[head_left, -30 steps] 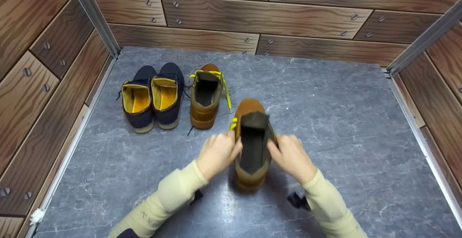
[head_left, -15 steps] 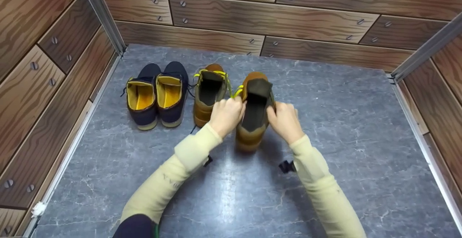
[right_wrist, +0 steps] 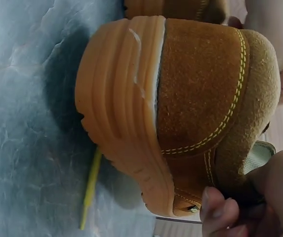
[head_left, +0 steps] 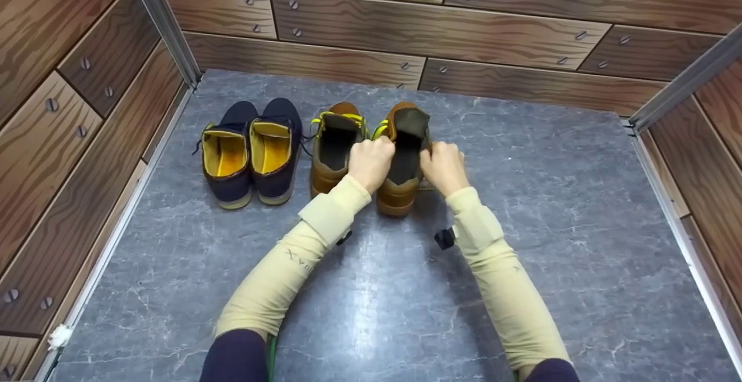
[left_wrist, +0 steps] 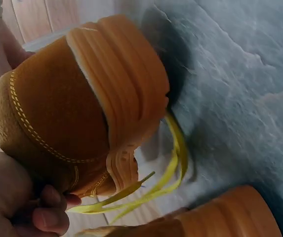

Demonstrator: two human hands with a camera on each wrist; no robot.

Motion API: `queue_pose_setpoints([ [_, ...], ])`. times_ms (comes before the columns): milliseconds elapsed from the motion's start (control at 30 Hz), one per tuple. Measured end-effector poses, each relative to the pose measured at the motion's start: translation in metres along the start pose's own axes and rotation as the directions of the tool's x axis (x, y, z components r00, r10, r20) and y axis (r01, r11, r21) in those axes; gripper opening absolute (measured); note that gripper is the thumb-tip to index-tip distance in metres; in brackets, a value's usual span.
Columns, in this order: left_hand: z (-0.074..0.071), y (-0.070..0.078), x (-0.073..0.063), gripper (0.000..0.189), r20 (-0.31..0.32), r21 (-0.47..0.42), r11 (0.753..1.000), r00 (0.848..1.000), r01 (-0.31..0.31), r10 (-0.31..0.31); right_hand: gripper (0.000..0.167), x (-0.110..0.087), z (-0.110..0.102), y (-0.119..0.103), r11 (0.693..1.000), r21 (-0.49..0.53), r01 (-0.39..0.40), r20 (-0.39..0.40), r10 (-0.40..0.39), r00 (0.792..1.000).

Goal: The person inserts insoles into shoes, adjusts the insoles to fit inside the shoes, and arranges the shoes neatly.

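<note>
Near the middle of the head view, a brown suede shoe (head_left: 397, 199) points its toe at the back wall. My left hand (head_left: 371, 164) grips its collar on the left side, and my right hand (head_left: 444, 167) grips the opposite side. Both wrist views show fingers curled over the collar; the ridged sole (right_wrist: 119, 84) hangs close over the floor with a shadow beside it. A yellow lace (left_wrist: 180, 150) dangles below the shoe. Its matching brown shoe (head_left: 324, 176) stands just to the left, partly covered by my left hand.
Two navy shoes (head_left: 272, 188) with yellow linings stand side by side further left, toes to the back. Wood-patterned panels (head_left: 348, 22) wall in the grey marbled floor (head_left: 550, 225) at the back and both sides. A white scrap (head_left: 59, 335) lies at the left edge.
Both hands have carried the brown shoe forward, away from the body, and lower, bringing it level beside its matching shoe. The other shoes have stayed in place.
</note>
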State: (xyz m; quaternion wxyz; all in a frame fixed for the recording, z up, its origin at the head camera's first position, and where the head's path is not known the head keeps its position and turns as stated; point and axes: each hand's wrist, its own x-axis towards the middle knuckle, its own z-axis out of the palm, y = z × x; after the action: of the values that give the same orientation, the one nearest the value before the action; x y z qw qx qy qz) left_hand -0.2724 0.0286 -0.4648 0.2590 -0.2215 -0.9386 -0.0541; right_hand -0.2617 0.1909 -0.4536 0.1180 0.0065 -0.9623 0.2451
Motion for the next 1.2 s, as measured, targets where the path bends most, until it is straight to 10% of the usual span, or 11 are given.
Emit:
queue_pose_setpoints([
  [1200,0.015,0.012,-0.006,0.021,0.055,0.031,0.999,0.998,0.037,-0.038,0.030,-0.008,0.016,0.002,0.982,-0.175,-0.077,0.040,0.085,0.996],
])
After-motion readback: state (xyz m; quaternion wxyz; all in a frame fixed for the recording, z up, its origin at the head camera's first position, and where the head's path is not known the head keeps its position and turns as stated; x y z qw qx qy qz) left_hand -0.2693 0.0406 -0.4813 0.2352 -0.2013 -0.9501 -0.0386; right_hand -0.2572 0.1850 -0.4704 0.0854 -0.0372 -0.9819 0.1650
